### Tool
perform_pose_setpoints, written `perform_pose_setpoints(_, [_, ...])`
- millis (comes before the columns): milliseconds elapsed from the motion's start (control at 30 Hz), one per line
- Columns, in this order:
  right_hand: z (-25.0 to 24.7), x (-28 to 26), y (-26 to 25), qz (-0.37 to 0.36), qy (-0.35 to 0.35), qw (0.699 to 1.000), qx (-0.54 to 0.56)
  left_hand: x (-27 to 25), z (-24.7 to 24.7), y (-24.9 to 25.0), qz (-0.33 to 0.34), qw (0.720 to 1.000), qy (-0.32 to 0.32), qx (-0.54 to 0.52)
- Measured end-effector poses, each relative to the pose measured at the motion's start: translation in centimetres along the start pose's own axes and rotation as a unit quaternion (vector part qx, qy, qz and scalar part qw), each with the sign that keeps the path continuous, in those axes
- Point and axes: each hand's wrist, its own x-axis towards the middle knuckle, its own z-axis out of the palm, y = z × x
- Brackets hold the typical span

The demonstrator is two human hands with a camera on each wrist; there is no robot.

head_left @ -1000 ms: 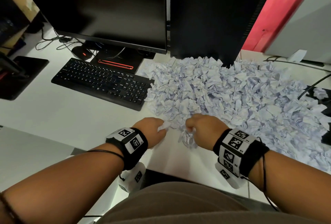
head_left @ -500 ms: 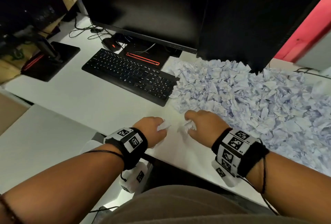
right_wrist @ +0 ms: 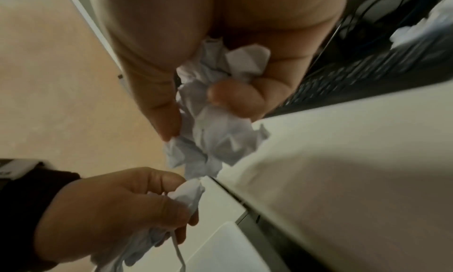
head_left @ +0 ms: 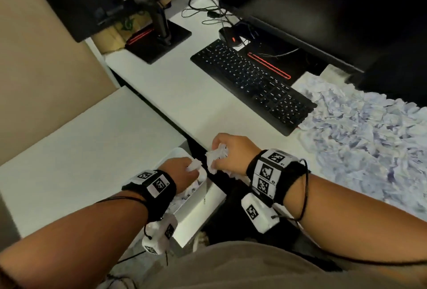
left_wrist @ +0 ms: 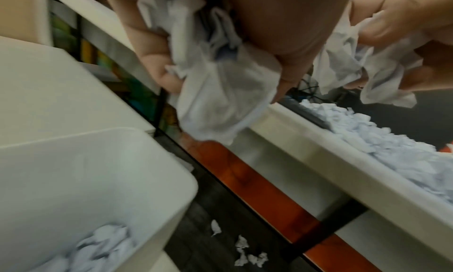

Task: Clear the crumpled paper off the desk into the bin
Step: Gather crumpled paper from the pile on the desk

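Beyond the counter's (head_left: 175, 94) near edge, the left hand (head_left: 182, 174) hung over the white bin (left_wrist: 102, 171) and the right hand (head_left: 233, 152) approached, each grip clenched around crumpled paper (head_left: 217, 155); release seemed next, the main heap (head_left: 360, 131) remaining at the counter's right end.

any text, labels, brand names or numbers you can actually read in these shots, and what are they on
None can be read with confidence.
Keyboard: key legends show as pale specks, too small and blurred.
White bin: a short dark print on its side wall, too small to make out.
Wristbands on the left hand and right hand: black-and-white square marker patterns with tiny characters beside them, illegible.
Monitor stands: red strips only, no lettering visible.
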Motion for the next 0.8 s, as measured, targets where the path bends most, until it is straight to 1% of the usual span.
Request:
perform_pose_setpoints(67, [2.0,1.6,-1.3,-0.001,-0.029,1.000,0.003,-0.2,0.0,-2.5,-0.035,0.999,-0.010,0.005])
perform_pose_setpoints(167, [4.7,3.6,-2.9,0.008,-0.065,0.998,-0.025,-0.3,0.3,-5.4,-0.070,0.997,-0.019,-0.011])
perform_pose_setpoints(333, [7.7,6.1,-4.4,0.035,-0.121,0.989,-0.080,-0.7,1.0,-9.1,-0.101,0.994,-0.042,-0.010])
perform_pose_setpoints(433, [8.9,7.1,-3.9,0.059,-0.115,0.988,-0.080,-0.8,1.3,-10.5,-0.105,0.993,-0.055,-0.001])
perform_pose_setpoints(600, [10.1,8.6,-3.8,0.084,-0.096,0.991,-0.027,-0.7,1.6,-12.3,-0.109,0.993,-0.053,-0.008])
perform_pose_setpoints(800, [9.7,9.2,-4.0,0.081,-0.108,0.991,0.020,0.5,1.6,-11.2,-0.090,0.994,-0.065,-0.007])
